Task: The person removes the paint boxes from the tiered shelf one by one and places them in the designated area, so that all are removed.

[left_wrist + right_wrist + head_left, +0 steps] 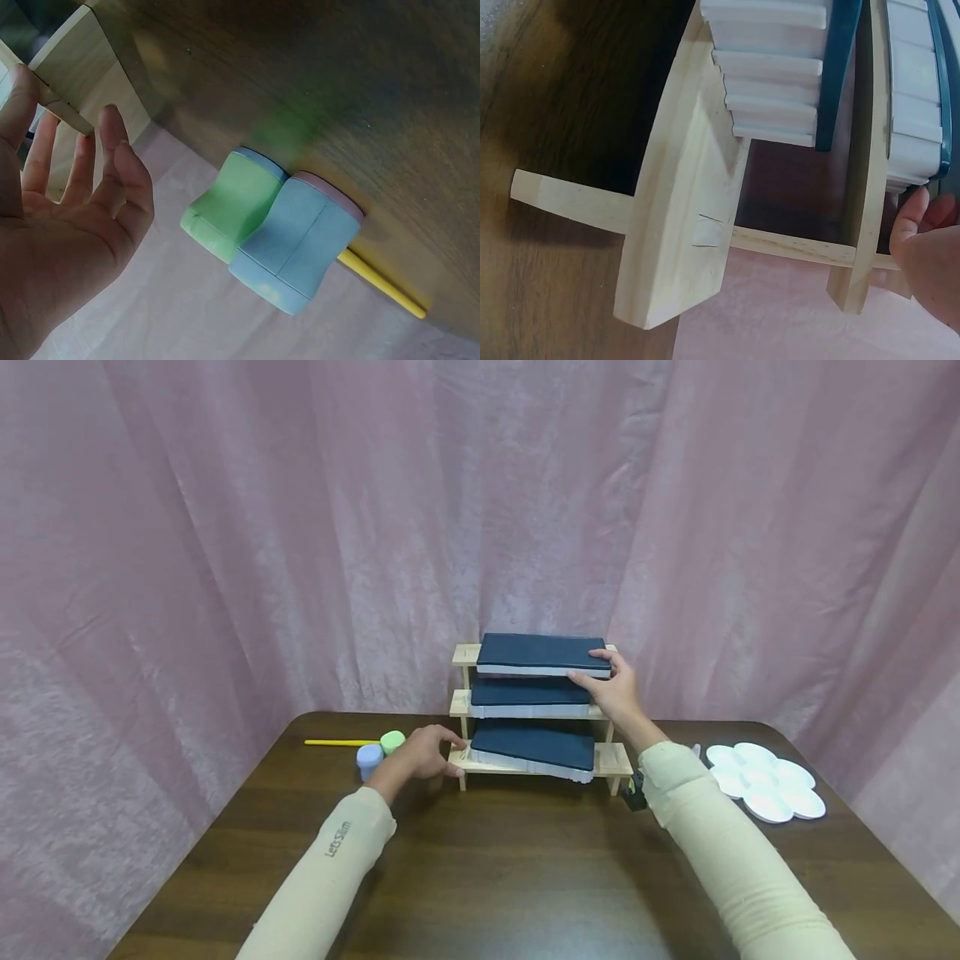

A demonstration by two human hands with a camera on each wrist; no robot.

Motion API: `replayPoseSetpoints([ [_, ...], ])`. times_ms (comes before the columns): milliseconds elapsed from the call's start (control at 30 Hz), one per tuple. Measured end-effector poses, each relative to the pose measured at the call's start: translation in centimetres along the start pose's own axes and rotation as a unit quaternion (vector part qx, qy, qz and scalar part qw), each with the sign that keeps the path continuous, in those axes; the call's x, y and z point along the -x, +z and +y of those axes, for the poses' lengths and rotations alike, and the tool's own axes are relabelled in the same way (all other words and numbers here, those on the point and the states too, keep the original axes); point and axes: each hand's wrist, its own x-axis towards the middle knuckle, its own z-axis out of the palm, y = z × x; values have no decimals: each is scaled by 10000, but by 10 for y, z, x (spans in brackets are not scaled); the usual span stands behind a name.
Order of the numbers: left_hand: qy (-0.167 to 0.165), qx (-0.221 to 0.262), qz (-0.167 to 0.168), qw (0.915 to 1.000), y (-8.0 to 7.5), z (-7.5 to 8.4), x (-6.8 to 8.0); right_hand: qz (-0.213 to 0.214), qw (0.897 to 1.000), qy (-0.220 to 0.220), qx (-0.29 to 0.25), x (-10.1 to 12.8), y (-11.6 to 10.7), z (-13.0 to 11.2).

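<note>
A three-tier wooden stand (pixel 617 760) holds one flat case with a dark blue lid and white ridged sides on each tier. My left hand (pixel 429 752) grips the left end of the lowest board; in the left wrist view its thumb (pixel 21 94) lies on one face, fingers on the other. My right hand (pixel 618 693) holds the right end of the top case (pixel 543 652), fingertips over the lid and thumb at its front lower edge. Below sit the middle case (pixel 528 692) and the bottom case (pixel 532 747); the bottom one lies askew, its right front corner past the board's edge.
Left of the stand are a blue waisted container (pixel 368 758), a green one (pixel 392 741) and a thin yellow stick (pixel 337 742). At right lie a white flower-shaped palette (pixel 765 781) and a small black object (pixel 633 793). A pink curtain (pixel 375 527) hangs behind the brown table (pixel 525 860).
</note>
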Motion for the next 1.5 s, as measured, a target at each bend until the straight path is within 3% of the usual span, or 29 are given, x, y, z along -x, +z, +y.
replayPoseSetpoints([
  [567, 116, 130, -34, 9998, -1, -3, -5, -72, 9997, -3, -249, -3, -2, -1],
  [767, 64, 284, -99, 9995, -2, -9, -5, -170, 9992, 127, -351, 4, -4, -18],
  [900, 18, 393, -71, 9992, -1, -11, -4, -22, 9993, 145, -345, -1, 0, -3],
  [1500, -211, 396, -90, 9990, -1, -14, -4, 286, 9987, 62, -408, 6, 3, -8],
])
